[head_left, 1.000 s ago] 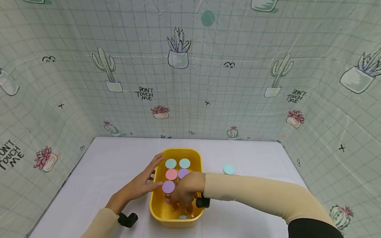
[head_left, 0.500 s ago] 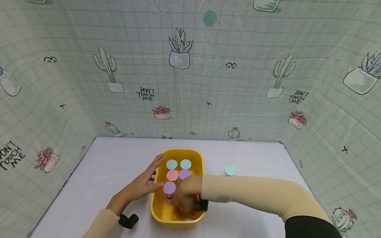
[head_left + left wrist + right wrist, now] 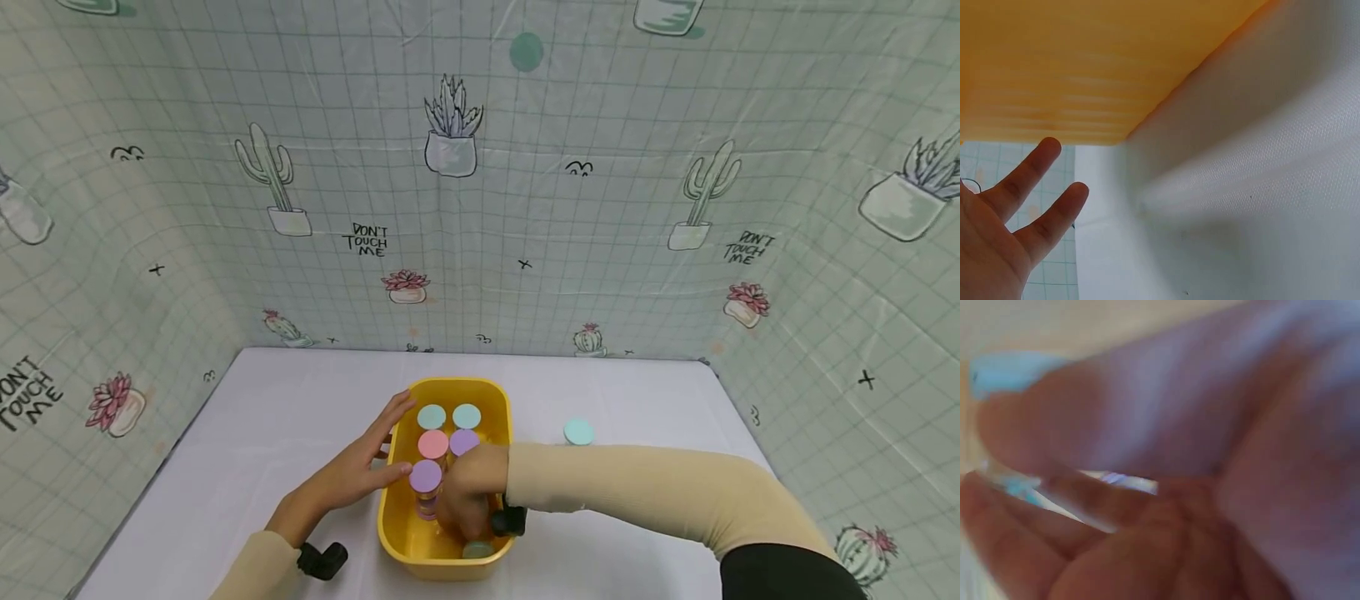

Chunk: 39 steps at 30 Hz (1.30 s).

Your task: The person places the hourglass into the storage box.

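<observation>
My right hand reaches down into a yellow bin near its front right corner. Thumb and fingers pinch a small jar with a pale teal lid; its body is mostly hidden by the hand. Close up in the right wrist view, the lid shows beyond the blurred thumb. Just left of this hand stands a clear jar with a purple lid. My left hand lies along the bin's left side with fingers spread, thumb near that purple lid. Two of its fingers show beside the bin's outer wall.
Farther back in the bin stand jars with a pink lid, another purple lid and two light blue lids. Another light blue lid shows on the white table, right of the bin. Patterned cloth hangs behind and on both sides.
The right hand has shifted slightly inside the bin, and the teal lid beneath it shows more fully and a little farther right. The left hand stays at the bin's side.
</observation>
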### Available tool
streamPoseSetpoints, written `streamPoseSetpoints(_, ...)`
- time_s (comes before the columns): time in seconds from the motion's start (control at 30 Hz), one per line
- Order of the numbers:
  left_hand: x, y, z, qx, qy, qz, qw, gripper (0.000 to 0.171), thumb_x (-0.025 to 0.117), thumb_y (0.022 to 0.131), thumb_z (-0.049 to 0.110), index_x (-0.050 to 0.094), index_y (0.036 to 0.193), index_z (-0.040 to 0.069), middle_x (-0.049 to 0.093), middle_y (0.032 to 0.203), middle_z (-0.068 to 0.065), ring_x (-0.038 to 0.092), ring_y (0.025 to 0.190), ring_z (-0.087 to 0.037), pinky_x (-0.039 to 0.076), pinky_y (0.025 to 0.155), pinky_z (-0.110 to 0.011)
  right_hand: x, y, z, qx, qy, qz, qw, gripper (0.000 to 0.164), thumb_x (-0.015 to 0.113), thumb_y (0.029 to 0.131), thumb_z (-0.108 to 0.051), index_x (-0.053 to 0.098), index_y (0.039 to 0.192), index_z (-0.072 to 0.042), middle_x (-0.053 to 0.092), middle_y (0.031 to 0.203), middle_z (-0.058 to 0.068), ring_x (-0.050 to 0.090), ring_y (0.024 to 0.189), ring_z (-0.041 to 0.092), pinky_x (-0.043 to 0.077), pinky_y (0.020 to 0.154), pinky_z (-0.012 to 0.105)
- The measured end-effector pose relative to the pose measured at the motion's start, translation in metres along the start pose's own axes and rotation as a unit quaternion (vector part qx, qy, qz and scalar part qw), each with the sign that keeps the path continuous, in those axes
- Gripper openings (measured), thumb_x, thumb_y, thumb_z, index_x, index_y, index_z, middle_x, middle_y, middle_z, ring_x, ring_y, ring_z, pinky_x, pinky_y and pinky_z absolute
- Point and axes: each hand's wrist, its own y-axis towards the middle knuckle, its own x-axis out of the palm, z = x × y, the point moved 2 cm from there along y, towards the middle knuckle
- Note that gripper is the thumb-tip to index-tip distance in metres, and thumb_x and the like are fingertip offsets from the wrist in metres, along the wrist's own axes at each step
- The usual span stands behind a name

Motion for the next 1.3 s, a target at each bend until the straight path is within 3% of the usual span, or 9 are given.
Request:
streamPoseSetpoints(0.1, 0.001, 0.002, 0.0, 0.0, 0.001, -0.001, 1.0, 0.079, 0.062, 0.099, 0.026, 0.019, 0.165, 0.024, 0.002, 0.175, -0.012, 0.05, 0.135, -0.043, 0.049, 0.095, -0.056, 0.0, 0.0, 0.0, -0.012, 0.0, -0.017, 1.0, 0.015, 0.067, 0.089, -0.011, 0.069, 0.075, -0.018, 0.057, 0.067, -0.005, 0.051, 0.056, 0.013, 0.047, 0.054, 0.025)
streamPoseSetpoints(0.17, 0.001, 0.002, -0.001, 0.001, 0.0, 0.0, 1.0, 0.079, 0.062, 0.099, 0.025, 0.019, 0.165, 0.024, 0.002, 0.175, -0.012, 0.05, 0.134, -0.043, 0.049, 0.095, -0.055, -0.002, -0.001, 0.001, -0.027, -0.002, -0.017, 0.999, 0.012, 0.068, 0.091, -0.013, 0.075, 0.092, -0.023, 0.058, 0.075, -0.006, 0.052, 0.06, 0.012, 0.049, 0.058, 0.024)
streamPoseSetpoints(0.27, 0.002, 0.003, -0.002, 0.003, -0.003, -0.002, 1.0, 0.079, 0.062, 0.1, 0.024, 0.018, 0.166, 0.025, 0.002, 0.175, -0.011, 0.051, 0.133, -0.042, 0.049, 0.094, -0.054, -0.004, -0.005, 0.006, -0.048, 0.007, -0.007, 0.999, 0.033, 0.072, 0.092, -0.014, 0.073, 0.12, -0.033, 0.059, 0.089, -0.008, 0.055, 0.07, 0.009, 0.051, 0.063, 0.023)
streamPoseSetpoints(0.33, 0.003, 0.003, -0.002, 0.004, -0.005, -0.001, 1.0, 0.079, 0.062, 0.1, 0.022, 0.018, 0.166, 0.025, 0.002, 0.175, -0.01, 0.051, 0.133, -0.041, 0.049, 0.094, -0.053, -0.004, -0.008, 0.011, -0.065, 0.034, 0.007, 0.997, 0.045, 0.076, 0.09, -0.012, 0.068, 0.13, -0.032, 0.057, 0.096, -0.008, 0.056, 0.074, 0.007, 0.051, 0.066, 0.021)
streamPoseSetpoints(0.47, 0.003, 0.003, -0.004, -0.002, -0.006, 0.0, 1.0, 0.079, 0.062, 0.1, 0.023, 0.018, 0.166, 0.025, 0.002, 0.175, -0.009, 0.051, 0.134, -0.041, 0.05, 0.095, -0.051, -0.003, -0.017, 0.021, -0.082, 0.084, 0.084, 0.99, 0.035, 0.084, 0.085, -0.013, 0.069, 0.114, -0.025, 0.056, 0.095, -0.008, 0.056, 0.077, 0.006, 0.052, 0.065, 0.017)
streamPoseSetpoints(0.57, 0.003, 0.002, -0.004, 0.001, -0.004, 0.003, 1.0, 0.08, 0.063, 0.1, 0.025, 0.018, 0.166, 0.023, 0.002, 0.175, -0.011, 0.051, 0.133, -0.041, 0.05, 0.094, -0.051, 0.0, -0.025, 0.027, -0.08, 0.088, 0.158, 0.98, 0.03, 0.087, 0.083, -0.012, 0.068, 0.102, -0.023, 0.057, 0.089, -0.009, 0.057, 0.073, 0.006, 0.051, 0.062, 0.017)
streamPoseSetpoints(0.7, 0.002, 0.001, -0.004, 0.013, 0.0, 0.006, 0.9999, 0.08, 0.063, 0.099, 0.026, 0.018, 0.165, 0.02, 0.004, 0.174, -0.014, 0.052, 0.13, -0.042, 0.051, 0.092, -0.05, 0.006, -0.032, 0.031, -0.08, 0.091, 0.221, 0.968, 0.029, 0.086, 0.083, -0.009, 0.068, 0.102, -0.022, 0.058, 0.088, -0.011, 0.057, 0.071, 0.006, 0.051, 0.059, 0.015)
streamPoseSetpoints(1.1, 0.004, -0.002, -0.004, 0.022, -0.007, 0.008, 0.9997, 0.079, 0.062, 0.099, 0.021, 0.019, 0.165, 0.018, 0.003, 0.173, -0.016, 0.05, 0.129, -0.044, 0.05, 0.09, -0.049, 0.02, -0.028, 0.035, -0.118, 0.068, 0.29, 0.947, 0.038, 0.086, 0.082, -0.006, 0.072, 0.114, -0.02, 0.068, 0.103, -0.011, 0.057, 0.084, 0.001, 0.051, 0.08, 0.011)
streamPoseSetpoints(1.3, 0.005, 0.002, -0.006, 0.028, -0.006, 0.011, 0.9995, 0.08, 0.063, 0.098, 0.021, 0.019, 0.165, 0.017, 0.004, 0.173, -0.017, 0.049, 0.131, -0.045, 0.05, 0.09, -0.05, 0.022, -0.029, 0.041, -0.125, 0.1, 0.332, 0.93, 0.043, 0.087, 0.08, -0.004, 0.071, 0.118, -0.015, 0.071, 0.107, -0.009, 0.06, 0.09, 0.001, 0.053, 0.087, 0.014)
